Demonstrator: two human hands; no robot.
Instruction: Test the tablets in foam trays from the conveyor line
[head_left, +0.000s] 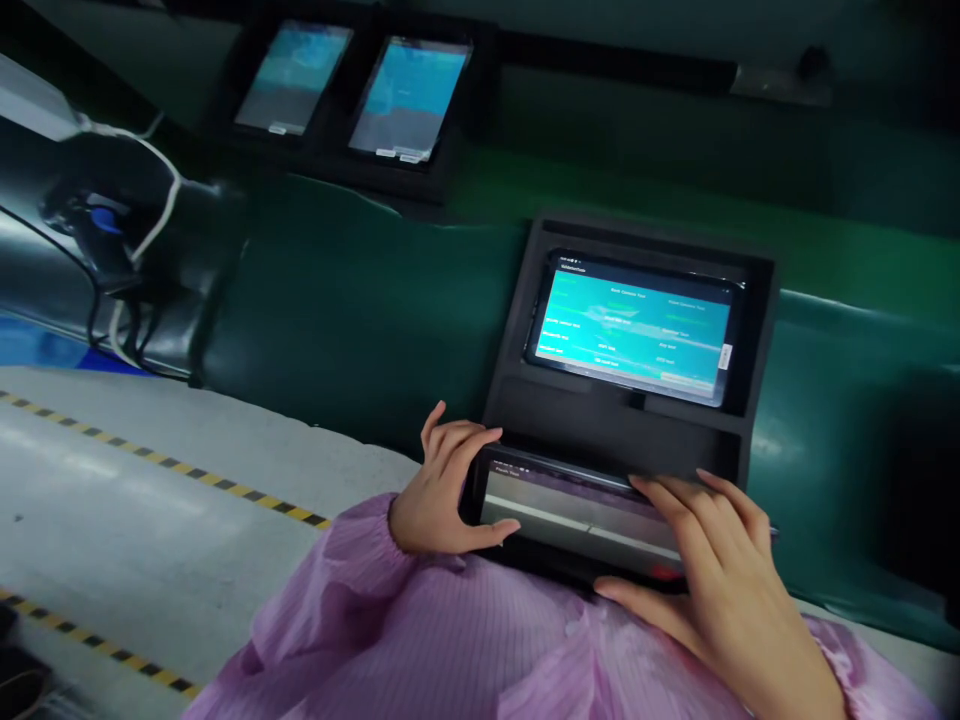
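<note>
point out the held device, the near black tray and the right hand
held device (574,512): head view, on its screen
black tray (589,416): head view, on its bare floor
right hand (726,562): head view, on its back

Dim overall, with near-black murk at two o'clock. Brightest are the upper phone (634,325) between two and three, its text partly washed by glare, and two tablets (412,95) at eleven, glowing cyan and soft-edged. The floor (150,500) at eight carries pale sheen; the tabletop (375,300) glints toward four. A pale streak crosses the lower phone (577,510) at five; the scanner (101,240) at ten is blurred
</note>
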